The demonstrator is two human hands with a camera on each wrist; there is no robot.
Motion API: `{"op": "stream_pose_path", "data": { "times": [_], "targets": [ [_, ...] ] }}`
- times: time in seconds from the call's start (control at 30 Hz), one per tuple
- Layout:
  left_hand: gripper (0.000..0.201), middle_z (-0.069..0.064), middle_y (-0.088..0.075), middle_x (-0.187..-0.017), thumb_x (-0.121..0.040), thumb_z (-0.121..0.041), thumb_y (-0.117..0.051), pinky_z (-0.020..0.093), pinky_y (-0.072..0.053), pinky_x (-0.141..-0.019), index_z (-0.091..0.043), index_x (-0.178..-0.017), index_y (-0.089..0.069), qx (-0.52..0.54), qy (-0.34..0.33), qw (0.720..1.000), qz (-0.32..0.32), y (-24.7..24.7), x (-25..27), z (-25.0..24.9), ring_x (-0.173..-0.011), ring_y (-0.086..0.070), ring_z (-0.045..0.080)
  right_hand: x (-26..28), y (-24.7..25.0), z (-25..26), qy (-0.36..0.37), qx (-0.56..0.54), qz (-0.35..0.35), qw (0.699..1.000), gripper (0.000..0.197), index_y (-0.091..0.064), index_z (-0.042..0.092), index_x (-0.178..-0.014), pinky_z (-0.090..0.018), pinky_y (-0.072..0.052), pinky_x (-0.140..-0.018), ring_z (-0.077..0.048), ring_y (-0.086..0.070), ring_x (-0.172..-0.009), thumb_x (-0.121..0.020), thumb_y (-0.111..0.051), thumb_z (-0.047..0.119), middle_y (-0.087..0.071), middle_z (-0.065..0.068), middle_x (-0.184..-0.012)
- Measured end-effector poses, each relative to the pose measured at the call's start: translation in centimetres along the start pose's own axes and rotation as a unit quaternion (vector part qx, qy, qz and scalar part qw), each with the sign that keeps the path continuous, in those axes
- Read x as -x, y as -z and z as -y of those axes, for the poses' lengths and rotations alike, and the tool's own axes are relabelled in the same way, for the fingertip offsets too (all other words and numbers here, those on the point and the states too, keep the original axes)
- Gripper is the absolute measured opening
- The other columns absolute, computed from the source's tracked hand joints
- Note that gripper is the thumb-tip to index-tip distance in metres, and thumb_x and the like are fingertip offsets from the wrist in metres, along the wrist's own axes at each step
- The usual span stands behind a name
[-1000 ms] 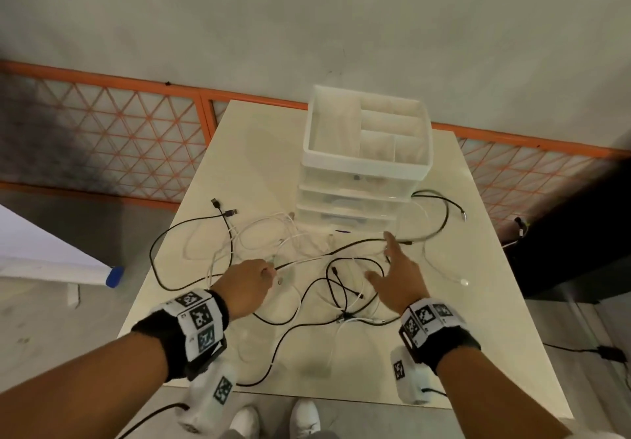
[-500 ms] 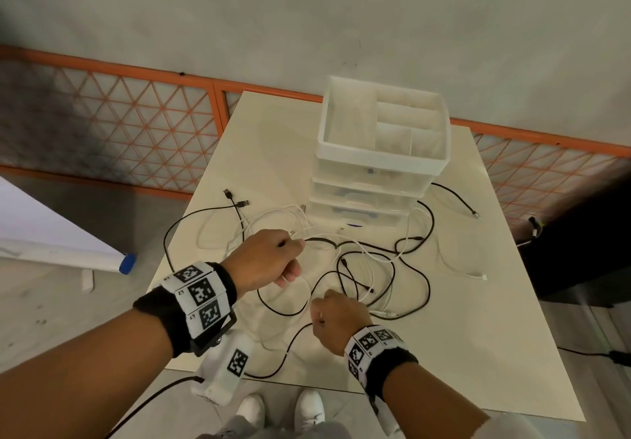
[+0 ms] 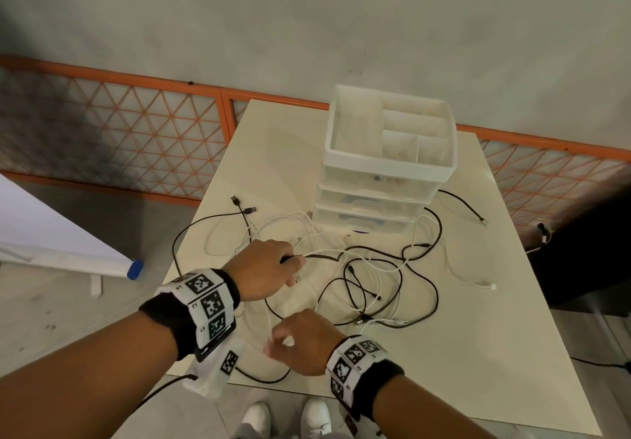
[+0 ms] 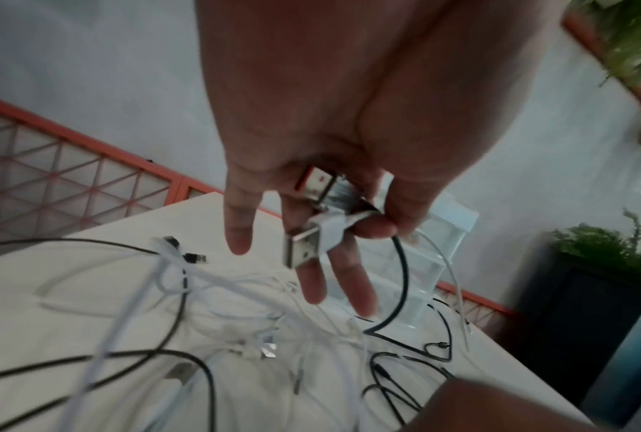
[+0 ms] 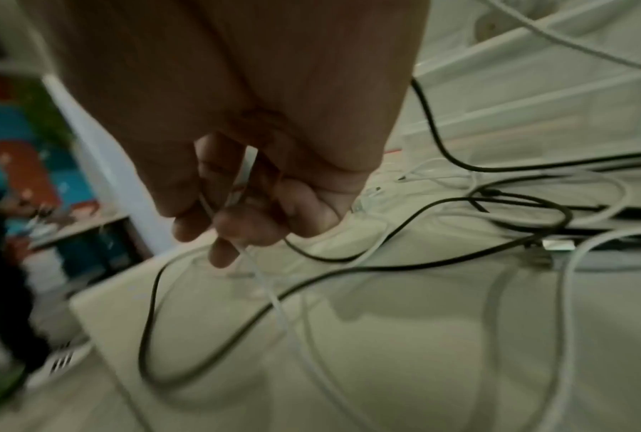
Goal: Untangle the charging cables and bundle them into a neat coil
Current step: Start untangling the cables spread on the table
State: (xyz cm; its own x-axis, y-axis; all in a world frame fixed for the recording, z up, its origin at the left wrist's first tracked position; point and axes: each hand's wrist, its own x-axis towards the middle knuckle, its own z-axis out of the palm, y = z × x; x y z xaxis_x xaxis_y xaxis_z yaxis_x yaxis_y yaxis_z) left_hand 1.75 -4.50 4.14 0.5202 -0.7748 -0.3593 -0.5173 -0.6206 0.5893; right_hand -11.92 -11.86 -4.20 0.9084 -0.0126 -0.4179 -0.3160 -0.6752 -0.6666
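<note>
A tangle of black cables (image 3: 423, 278) and white cables (image 3: 290, 220) sprawls over the cream table (image 3: 478, 353). My left hand (image 3: 273, 264) hovers above the tangle's left side and pinches USB plugs (image 4: 311, 236) of a white and a black cable between thumb and forefinger, the other fingers hanging straight. My right hand (image 3: 300, 343), near the table's front edge, is curled round a thin white cable (image 5: 263, 280) that runs down from the fist to the table. A white plug end (image 3: 289, 340) shows at its thumb.
A clear plastic drawer unit (image 3: 386, 165) with an open divided tray on top stands at the table's back middle. An orange lattice fence (image 3: 119, 131) runs behind. A white board with a blue cap (image 3: 135, 268) lies on the floor at left.
My right hand has drawn back from the tangle toward the front edge and closed on a white cable. My left hand has lifted slightly, holding its plugs.
</note>
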Motion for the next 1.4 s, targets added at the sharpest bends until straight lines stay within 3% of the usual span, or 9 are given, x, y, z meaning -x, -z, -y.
{"op": "stream_pose_path", "data": {
  "times": [0.17,0.27,0.47,0.6,0.7,0.83,1.03,1.3,1.4],
  "targets": [
    [0.035,-0.007,-0.068,-0.058,-0.101,-0.041,-0.045,0.041,-0.049,-0.073,-0.023,-0.071,-0.047,0.112,-0.006,0.994,0.008,0.5,0.2,2.5,-0.073,-0.067,0.027,1.4,8.4,-0.2,0.008,-0.103,-0.175,0.979,0.018,-0.075,0.015,-0.088,-0.010,-0.043,-0.062,0.007,-0.059,-0.056,-0.097,-0.060,0.012,-0.070,0.006,-0.072],
    [0.034,-0.004,-0.052,-0.051,-0.101,-0.035,-0.047,0.035,-0.046,-0.068,-0.017,-0.072,-0.047,0.257,0.016,0.963,-0.075,0.5,-0.4,2.7,-0.068,-0.068,0.019,3.8,15.0,0.4,0.020,-0.122,-0.359,0.925,0.018,-0.078,0.018,-0.089,-0.008,-0.042,-0.057,0.008,-0.057,-0.052,-0.095,-0.063,0.011,-0.068,0.017,-0.064],
    [0.029,0.000,-0.048,-0.063,-0.102,-0.029,-0.049,0.040,-0.048,-0.072,-0.010,-0.082,-0.056,0.396,0.045,0.904,-0.155,1.7,-2.3,0.6,-0.064,-0.057,0.019,7.7,21.7,-3.1,-0.026,-0.225,-0.641,0.733,0.014,-0.074,0.030,-0.084,-0.042,-0.055,-0.072,-0.019,-0.061,-0.065,-0.090,-0.062,0.033,-0.069,0.012,-0.069],
    [0.021,0.002,-0.039,-0.063,-0.102,-0.015,-0.049,0.029,-0.038,-0.052,-0.008,-0.085,-0.059,0.548,0.036,0.822,-0.150,4.2,-2.0,-1.4,-0.053,-0.039,0.015,6.3,18.1,-7.3,-0.198,-0.135,-0.474,0.847,0.017,-0.077,0.027,-0.095,-0.044,-0.059,-0.086,-0.026,-0.068,-0.079,-0.091,-0.064,0.037,-0.073,0.004,-0.084],
    [0.017,0.000,-0.038,-0.057,-0.102,-0.013,-0.047,0.024,-0.033,-0.045,-0.005,-0.092,-0.059,0.604,-0.007,0.789,-0.114,6.6,-1.6,-2.6,-0.047,-0.037,0.013,6.0,17.5,-8.0,-0.303,-0.162,-0.438,0.830,0.021,-0.076,0.023,-0.093,-0.039,-0.060,-0.071,-0.025,-0.067,-0.063,-0.092,-0.062,0.039,-0.071,-0.005,-0.069],
    [0.019,0.000,-0.044,-0.058,-0.102,-0.018,-0.049,0.028,-0.040,-0.052,-0.008,-0.091,-0.061,0.553,0.012,0.828,-0.090,6.0,-1.6,-2.9,-0.048,-0.040,0.013,7.7,21.6,-6.7,-0.198,-0.221,-0.562,0.772,0.022,-0.066,0.027,-0.083,-0.049,-0.062,-0.075,-0.023,-0.068,-0.058,-0.097,-0.051,0.035,-0.074,0.000,-0.077],
    [0.023,0.001,-0.049,-0.062,-0.103,-0.021,-0.047,0.029,-0.041,-0.055,-0.011,-0.087,-0.060,0.521,0.108,0.842,-0.093,3.2,-2.0,-1.1,-0.051,-0.043,0.014,9.1,25.3,-4.4,-0.054,-0.277,-0.617,0.735,0.020,-0.067,0.023,-0.103,-0.033,-0.052,-0.057,-0.019,-0.067,-0.062,-0.098,-0.048,0.022,-0.071,0.016,-0.096],
    [0.022,0.004,-0.048,-0.062,-0.102,-0.014,-0.047,0.022,-0.033,-0.041,-0.002,-0.088,-0.060,0.554,0.104,0.822,-0.080,3.8,-1.3,-2.0,-0.046,-0.036,0.011,7.7,20.5,-8.4,-0.267,-0.095,-0.477,0.832,0.059,-0.051,0.023,-0.142,-0.043,-0.052,-0.097,-0.029,-0.064,-0.108,-0.086,-0.061,0.010,-0.061,-0.009,-0.134],
    [0.023,0.005,-0.051,-0.062,-0.103,-0.013,-0.046,0.022,-0.035,-0.043,-0.002,-0.091,-0.061,0.546,0.092,0.832,-0.029,3.8,-0.9,-3.5,-0.047,-0.037,0.012,6.6,17.1,-3.7,-0.052,-0.071,-0.493,0.866,0.048,-0.062,0.024,-0.127,-0.029,-0.056,-0.071,-0.016,-0.062,-0.068,-0.082,-0.072,0.011,-0.065,0.002,-0.115]
  ]
}}
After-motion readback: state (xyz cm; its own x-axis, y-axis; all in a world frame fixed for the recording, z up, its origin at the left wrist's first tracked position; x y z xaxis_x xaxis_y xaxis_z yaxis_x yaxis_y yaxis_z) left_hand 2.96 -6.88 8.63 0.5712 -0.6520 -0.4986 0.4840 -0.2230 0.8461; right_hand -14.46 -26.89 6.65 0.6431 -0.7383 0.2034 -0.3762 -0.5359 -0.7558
